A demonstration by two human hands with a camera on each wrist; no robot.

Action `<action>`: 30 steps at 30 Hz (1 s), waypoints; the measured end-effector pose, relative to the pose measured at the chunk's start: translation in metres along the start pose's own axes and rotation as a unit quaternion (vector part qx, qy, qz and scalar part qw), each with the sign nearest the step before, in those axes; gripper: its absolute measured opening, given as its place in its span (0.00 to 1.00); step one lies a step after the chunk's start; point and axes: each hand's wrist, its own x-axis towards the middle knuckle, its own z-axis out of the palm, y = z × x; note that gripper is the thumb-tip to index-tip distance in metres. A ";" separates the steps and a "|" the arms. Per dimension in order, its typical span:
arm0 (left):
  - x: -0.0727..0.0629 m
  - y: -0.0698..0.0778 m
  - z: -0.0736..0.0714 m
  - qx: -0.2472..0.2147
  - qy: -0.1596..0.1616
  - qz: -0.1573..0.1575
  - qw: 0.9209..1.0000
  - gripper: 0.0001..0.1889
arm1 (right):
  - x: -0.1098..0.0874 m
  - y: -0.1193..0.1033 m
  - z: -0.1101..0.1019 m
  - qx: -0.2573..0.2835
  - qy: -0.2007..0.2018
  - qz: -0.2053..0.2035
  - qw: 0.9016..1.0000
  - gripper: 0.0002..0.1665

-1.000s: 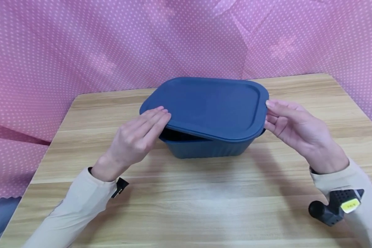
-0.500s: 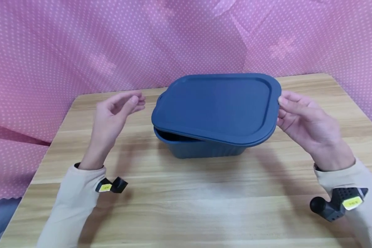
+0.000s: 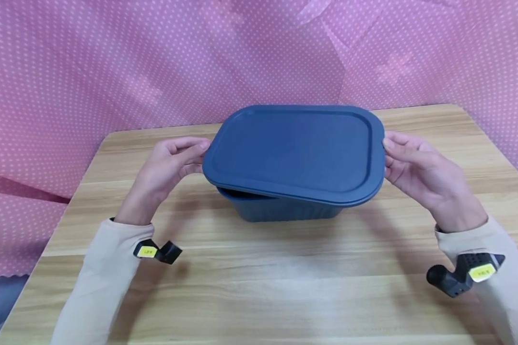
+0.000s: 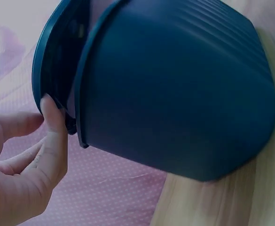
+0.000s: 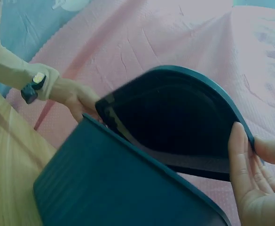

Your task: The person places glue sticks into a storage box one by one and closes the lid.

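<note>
A dark blue lid with rounded corners sits askew over a blue plastic box on the table. My left hand pinches the lid's left end between thumb and fingers. At the opposite end my right hand grips the lid's edge, thumb on top and fingers beneath. In the right wrist view the lid's underside shows, raised at an angle above the box rim. The left wrist view has a narrow gap between the lid and the box wall. Most of the box's inside is hidden under the lid.
The wooden table carries the box near its far edge. Behind it hangs a pink dotted cloth. Small black cameras with yellow labels are strapped to both wrists, such as the right wrist camera.
My left hand let go of the lid's near left edge, swung out to the left, and now pinches its left end. The lid shifted right, then slightly back left, in my right hand's grip.
</note>
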 end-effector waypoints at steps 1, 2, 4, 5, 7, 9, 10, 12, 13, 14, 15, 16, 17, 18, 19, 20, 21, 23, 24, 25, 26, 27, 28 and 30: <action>0.001 -0.001 -0.002 -0.019 -0.009 -0.007 1.000 0.07 | 0.001 -0.001 -0.002 0.005 0.009 0.007 1.000 0.21; 0.001 -0.002 -0.003 -0.038 -0.021 -0.013 0.999 0.07 | 0.002 -0.001 -0.004 0.009 0.020 0.011 1.000 0.21; 0.002 -0.005 -0.006 -0.076 -0.044 -0.029 0.996 0.08 | 0.003 -0.002 -0.008 0.002 0.047 0.008 0.999 0.20; 0.003 -0.006 -0.007 -0.089 -0.051 -0.038 0.994 0.09 | 0.004 -0.003 -0.010 -0.004 0.065 0.004 0.998 0.19; 0.003 -0.009 -0.008 -0.108 -0.062 -0.050 0.991 0.10 | 0.006 -0.004 -0.013 -0.023 0.102 -0.006 0.995 0.17; 0.003 -0.010 -0.008 -0.120 -0.061 -0.057 0.989 0.10 | 0.008 -0.005 -0.014 -0.055 0.134 -0.016 0.989 0.16; 0.003 -0.011 -0.008 -0.122 -0.057 -0.059 0.989 0.10 | 0.009 -0.006 -0.014 -0.064 0.147 -0.020 0.987 0.15; 0.004 -0.011 -0.007 -0.122 -0.050 -0.061 0.989 0.09 | 0.011 -0.006 -0.013 -0.083 0.167 -0.025 0.982 0.14; 0.004 -0.011 -0.007 -0.122 -0.048 -0.061 0.989 0.09 | 0.012 -0.007 -0.012 -0.093 0.176 -0.029 0.980 0.14; 0.005 -0.011 -0.006 -0.121 -0.046 -0.063 0.990 0.09 | 0.013 -0.007 -0.011 -0.102 0.183 -0.032 0.977 0.13; 0.005 -0.011 -0.006 -0.119 -0.044 -0.065 0.990 0.09 | 0.014 -0.007 -0.011 -0.111 0.189 -0.035 0.975 0.13; 0.005 -0.011 -0.006 -0.118 -0.044 -0.067 0.990 0.09 | 0.015 -0.008 -0.010 -0.124 0.195 -0.036 0.972 0.13; 0.005 -0.011 -0.006 -0.116 -0.043 -0.068 0.990 0.09 | 0.016 -0.008 -0.009 -0.136 0.202 -0.036 0.969 0.12; 0.005 -0.011 -0.006 -0.114 -0.044 -0.069 0.990 0.08 | 0.017 -0.008 -0.009 -0.148 0.208 -0.035 0.966 0.11; 0.005 -0.011 -0.006 -0.113 -0.043 -0.070 0.990 0.08 | 0.018 -0.008 -0.009 -0.162 0.215 -0.033 0.963 0.11; 0.004 -0.011 -0.005 -0.110 -0.043 -0.072 0.990 0.08 | 0.019 -0.008 -0.008 -0.177 0.221 -0.030 0.959 0.10; 0.004 -0.011 -0.005 -0.108 -0.043 -0.073 0.991 0.08 | 0.019 -0.008 -0.008 -0.190 0.227 -0.026 0.955 0.09; 0.003 -0.012 -0.004 -0.103 -0.042 -0.074 0.991 0.07 | 0.021 -0.007 -0.008 -0.211 0.233 -0.018 0.949 0.09; 0.003 -0.012 -0.004 -0.101 -0.042 -0.074 0.991 0.07 | 0.021 -0.006 -0.008 -0.220 0.234 -0.015 0.947 0.09; 0.002 -0.012 -0.004 -0.102 -0.041 -0.075 0.991 0.07 | 0.022 -0.006 -0.008 -0.228 0.233 -0.013 0.945 0.09; 0.002 -0.013 -0.003 -0.100 -0.040 -0.075 0.991 0.06 | 0.022 -0.005 -0.008 -0.235 0.231 -0.011 0.944 0.09; 0.001 -0.013 -0.003 -0.098 -0.039 -0.074 0.992 0.06 | 0.023 -0.004 -0.008 -0.242 0.228 -0.010 0.943 0.09; 0.001 -0.013 -0.003 -0.098 -0.037 -0.073 0.992 0.06 | 0.023 -0.002 -0.008 -0.249 0.226 -0.008 0.942 0.09; 0.001 -0.014 -0.002 -0.098 -0.036 -0.069 0.992 0.05 | 0.024 0.000 -0.007 -0.268 0.225 -0.006 0.937 0.10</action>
